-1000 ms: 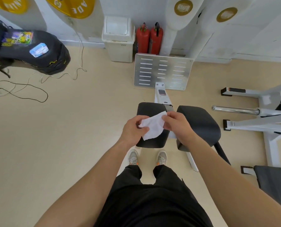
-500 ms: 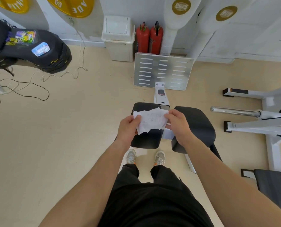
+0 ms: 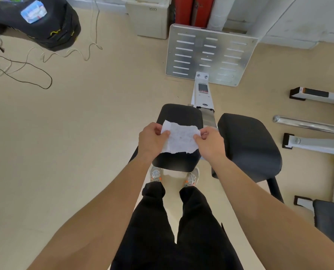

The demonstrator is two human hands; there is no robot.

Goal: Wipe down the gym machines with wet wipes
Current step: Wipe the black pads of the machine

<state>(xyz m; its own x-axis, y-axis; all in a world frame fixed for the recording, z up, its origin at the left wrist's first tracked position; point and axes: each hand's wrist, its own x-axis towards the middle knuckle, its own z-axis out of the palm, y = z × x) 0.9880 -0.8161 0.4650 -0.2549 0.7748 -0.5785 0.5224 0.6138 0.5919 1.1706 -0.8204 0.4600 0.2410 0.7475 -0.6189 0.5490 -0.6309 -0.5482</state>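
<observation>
Left hand [image 3: 152, 141] pinches the left edge of a crumpled white wet wipe [image 3: 180, 140] between thumb and curled fingers. Right hand [image 3: 210, 145] pinches the opposite edge the same way, so the sheet is stretched open between them, its face turned up toward the camera. Both bare forearms reach forward from the bottom corners of the view and converge, wrists fairly straight, backs of the hands upward, the two hands level with each other. The wipe is held in the air directly over the left black seat pad [image 3: 178, 117] and, as far as the view shows, does not touch it. A matching right black pad [image 3: 247, 145] sits just beside, across a white frame beam [image 3: 203, 94] that runs forward to a slotted metal footplate [image 3: 210, 55]. The person stands close behind the pads, shoes visible below the left one. The step in hand appears to be spreading the wipe before wiping. To do it well, open the sheet gently so its ragged lower edge does not tear, lay it under one flat palm, and draw it across the whole left pad in overlapping strokes, edges included, before moving on to the right pad, beam and footplate. A black bag [image 3: 51, 26] with a small blue-and-white packet [image 3: 33, 11] on it lies well apart at upper left.
</observation>
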